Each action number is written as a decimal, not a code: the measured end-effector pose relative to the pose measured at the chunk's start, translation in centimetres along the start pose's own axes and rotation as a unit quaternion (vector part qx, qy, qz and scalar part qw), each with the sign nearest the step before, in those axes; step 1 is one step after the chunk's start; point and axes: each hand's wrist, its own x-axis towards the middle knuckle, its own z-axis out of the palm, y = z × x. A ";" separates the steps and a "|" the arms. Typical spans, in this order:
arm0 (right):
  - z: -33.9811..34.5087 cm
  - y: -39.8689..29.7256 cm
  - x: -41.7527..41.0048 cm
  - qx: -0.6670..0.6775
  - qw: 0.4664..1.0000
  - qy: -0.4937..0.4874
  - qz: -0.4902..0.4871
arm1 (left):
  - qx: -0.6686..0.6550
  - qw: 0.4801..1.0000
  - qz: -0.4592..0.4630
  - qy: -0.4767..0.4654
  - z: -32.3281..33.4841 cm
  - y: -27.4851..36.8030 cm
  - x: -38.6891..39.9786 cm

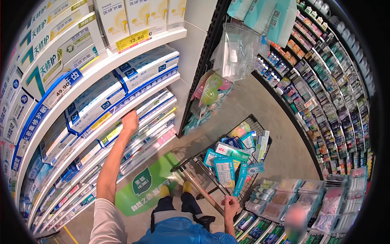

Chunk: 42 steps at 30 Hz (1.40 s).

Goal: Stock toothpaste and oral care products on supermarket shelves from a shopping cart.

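My left hand reaches into the shelf unit on the left, close to the lower edge of a shelf with a price rail. Its fingertips are hidden there, so any hold is unclear. Blue-and-white toothpaste boxes stand on the shelf above it. Thin toothpaste boxes lie on the tier below. My right hand, fingers curled, is beside the near side of a wire shopping cart. A narrow teal box ends right at its fingertips; whether they grip it cannot be told.
Several teal and white boxes fill the cart, whose handle crosses before my legs. Clear plastic pouches hang at the shelf end. Crowded product racks curve along the right. Packaged goods stand near the lower right. A green floor sticker lies beneath.
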 end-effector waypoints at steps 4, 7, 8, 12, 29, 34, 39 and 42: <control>0.4 0.8 0.3 -0.020 1.000 -0.021 -0.006 | -0.025 0.999 -0.019 0.027 0.0 0.2 -0.7; 1.1 0.1 0.6 -0.024 0.999 -0.029 -0.001 | -0.061 0.994 -0.007 0.095 0.0 0.5 -2.6; 1.3 -0.1 0.6 -0.020 0.999 -0.036 -0.003 | -0.095 0.985 0.028 0.141 -0.1 0.5 -3.3; 1.6 -1.1 1.1 -0.006 0.999 -0.049 0.008 | -0.163 0.962 0.089 0.202 -1.1 2.7 -7.7; 4.6 -8.2 1.4 0.187 0.941 -0.271 0.076 | -0.739 0.605 -0.076 -0.285 -0.5 24.0 -28.9; 2.6 -5.7 2.6 0.194 0.955 -0.202 0.096 | -0.627 0.724 -0.055 -0.283 0.7 23.8 -28.7; 0.6 -4.7 5.0 0.170 0.968 -0.172 0.073 | -0.415 0.896 0.062 -0.149 3.1 24.1 -28.3; -0.1 -7.4 7.2 0.197 0.959 -0.174 0.104 | -0.273 0.927 0.225 -0.119 6.3 24.3 -28.6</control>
